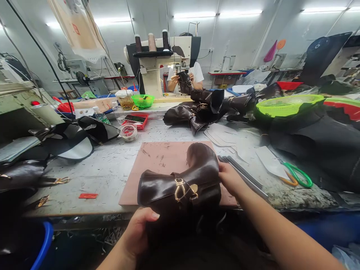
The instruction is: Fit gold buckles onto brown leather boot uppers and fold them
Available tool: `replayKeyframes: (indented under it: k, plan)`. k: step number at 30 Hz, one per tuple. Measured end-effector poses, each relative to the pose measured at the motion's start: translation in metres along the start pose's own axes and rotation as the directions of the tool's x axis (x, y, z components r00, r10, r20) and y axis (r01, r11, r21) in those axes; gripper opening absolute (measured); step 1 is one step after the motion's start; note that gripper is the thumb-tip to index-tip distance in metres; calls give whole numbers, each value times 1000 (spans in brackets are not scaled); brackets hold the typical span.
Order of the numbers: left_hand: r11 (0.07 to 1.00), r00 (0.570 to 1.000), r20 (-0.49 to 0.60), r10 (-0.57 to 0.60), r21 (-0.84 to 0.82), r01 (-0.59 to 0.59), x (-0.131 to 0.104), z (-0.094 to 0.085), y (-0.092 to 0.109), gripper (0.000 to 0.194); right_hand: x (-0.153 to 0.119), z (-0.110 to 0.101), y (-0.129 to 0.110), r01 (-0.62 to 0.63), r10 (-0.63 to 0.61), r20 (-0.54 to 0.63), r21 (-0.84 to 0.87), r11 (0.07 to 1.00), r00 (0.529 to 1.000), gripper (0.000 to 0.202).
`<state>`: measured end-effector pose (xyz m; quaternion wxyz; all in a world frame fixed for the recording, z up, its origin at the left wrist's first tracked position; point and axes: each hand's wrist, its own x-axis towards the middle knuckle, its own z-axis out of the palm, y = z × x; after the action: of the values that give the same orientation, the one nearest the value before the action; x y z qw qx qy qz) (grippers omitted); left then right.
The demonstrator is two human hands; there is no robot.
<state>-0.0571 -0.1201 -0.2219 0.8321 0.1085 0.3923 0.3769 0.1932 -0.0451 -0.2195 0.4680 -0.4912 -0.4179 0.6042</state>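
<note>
Boot upper (182, 183) lay half on the pink board (157, 161), overhanging the bench edge. Left hand (139, 234) clasped its near edge; right hand (229, 178) pinched its side. A loosened grip could probably drop it floorward.

Dark brown glossy leather boot upper (182, 183), unlasted, no sole visible. Lying on its side across near edge of pink cutting mat (157, 161), partly overhanging bench edge. Shaft opening facing left, rounded heel/ankle part raised at back right. Strap across the middle with gold-tone buckle (184, 190) facing up. Surface smooth, shiny, some creasing near the strap.
</note>
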Motion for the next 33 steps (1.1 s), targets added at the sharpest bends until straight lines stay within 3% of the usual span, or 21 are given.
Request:
replayKeyframes:
  k: [2,4,6,8,9,11,15,17,20,25,30,33]
  plan:
    - [1000,997,73,28,-3,-28,-1,-2,-1,15,3,5,-2,50,-50,-64,-10,999,997,17]
    - [995,976,193,102,-34,-98,-4,-3,0,19,3,12,-5,27,-31,35,103,994,999,30]
    - [984,923,341,179,-67,-166,-7,-2,3,27,-2,19,-5,-19,-17,158,224,974,987,60]
    - [976,869,445,216,-87,-198,-10,3,5,32,-7,24,-2,-35,0,107,318,948,994,77]
    - [977,856,472,211,-88,-192,-12,6,6,35,-10,26,0,-43,26,53,346,937,998,75]
    - [982,852,488,190,-97,-164,-14,11,8,38,-15,28,5,-80,75,29,353,932,997,58]
    - [976,827,526,200,-181,-121,-16,11,5,40,-25,25,6,-161,121,289,120,980,950,33]
    - [975,827,532,183,-203,-85,-16,8,2,42,-30,23,1,-159,151,260,10,987,954,30]
    - [985,834,545,84,-175,15,-19,8,1,47,-37,20,-7,-25,49,183,-130,991,982,34]
    - [987,810,586,26,-142,71,-24,17,0,53,-36,13,-3,48,124,352,-441,896,928,36]
    - [987,807,589,23,-140,74,-22,21,-6,55,-39,21,-9,144,-17,344,-347,927,939,27]
    - [987,795,599,99,-160,-2,-24,18,-3,51,-48,26,-18,98,-16,372,-202,974,928,23]
